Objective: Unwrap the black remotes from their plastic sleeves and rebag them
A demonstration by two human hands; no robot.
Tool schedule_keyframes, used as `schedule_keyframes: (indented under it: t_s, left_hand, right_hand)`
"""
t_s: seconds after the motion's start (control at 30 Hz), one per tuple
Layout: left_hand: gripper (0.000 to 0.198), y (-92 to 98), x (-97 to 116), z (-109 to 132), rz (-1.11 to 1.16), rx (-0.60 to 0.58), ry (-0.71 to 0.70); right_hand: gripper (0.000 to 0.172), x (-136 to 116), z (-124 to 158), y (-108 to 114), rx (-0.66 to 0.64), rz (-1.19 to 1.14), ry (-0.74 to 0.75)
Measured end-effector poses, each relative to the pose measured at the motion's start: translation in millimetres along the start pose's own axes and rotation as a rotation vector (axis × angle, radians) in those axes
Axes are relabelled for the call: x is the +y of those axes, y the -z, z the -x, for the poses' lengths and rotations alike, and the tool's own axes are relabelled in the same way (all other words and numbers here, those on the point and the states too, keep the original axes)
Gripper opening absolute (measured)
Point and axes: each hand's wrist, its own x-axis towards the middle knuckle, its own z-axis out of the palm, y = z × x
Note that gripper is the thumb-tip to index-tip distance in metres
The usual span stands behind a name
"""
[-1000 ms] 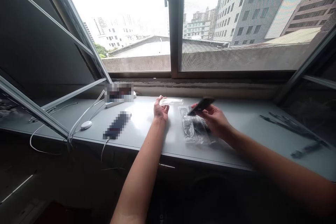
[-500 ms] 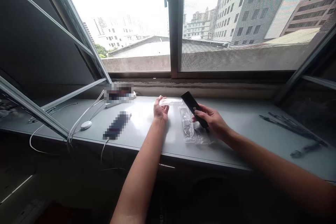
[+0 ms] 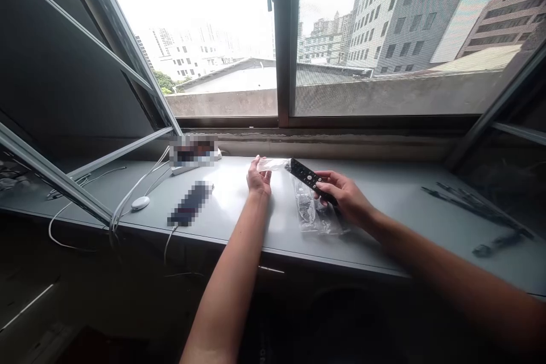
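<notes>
My right hand [image 3: 344, 196] grips a slim black remote control [image 3: 307, 177] by its near end, buttons facing up, its far end pointing left toward a small clear plastic bag [image 3: 275, 164]. My left hand [image 3: 258, 177] holds that small bag by its left end, fingers curled on it, just above the grey sill [image 3: 239, 205]. Under the right hand lies a crumpled clear plastic wrapper [image 3: 313, 213] with dark items inside.
White cables [image 3: 128, 199] and a small white puck [image 3: 140, 202] lie at the left, beside a dark device [image 3: 190, 203] and a white box [image 3: 193, 152]. Dark thin parts [image 3: 473, 205] rest at the right. An open window frame [image 3: 85, 182] slants over the left sill.
My right hand has turned the remote from edge-on and blurred to button side up, and swung its tip left toward the small bag. The left hand has barely moved.
</notes>
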Motion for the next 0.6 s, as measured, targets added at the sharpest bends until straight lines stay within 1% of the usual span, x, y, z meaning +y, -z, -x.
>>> schedule_keyframes:
  t_s: [0.13, 0.23, 0.33, 0.47, 0.53, 0.6]
  left_hand:
    - [0.020, -0.8, -4, 0, -0.048, -0.130, 0.043]
    - [0.024, -1.6, -7, 2, -0.127, -0.212, 0.059]
    - [0.034, -1.6, -10, 5, -0.243, -0.309, 0.056]
    - [0.043, 0.0, -13, 10, -0.387, -0.488, 0.097]
    - [0.044, 1.0, -15, 13, -0.449, -0.591, 0.132]
    - [0.043, 1.5, -17, 15, -0.500, -0.664, 0.172]
  right_hand:
    - [0.048, -2, 2, -1, -0.062, 0.037, -0.030]
    - [0.047, -3, 3, -1, -0.057, 0.031, -0.022]
    - [0.047, -1, 3, -2, -0.032, 0.035, 0.005]
    - [0.049, 0, 1, -3, -0.009, 0.051, 0.055]
    - [0.049, 1, 1, -3, -0.003, 0.072, 0.066]
    - [0.049, 1, 0, -3, 0.007, 0.095, 0.071]
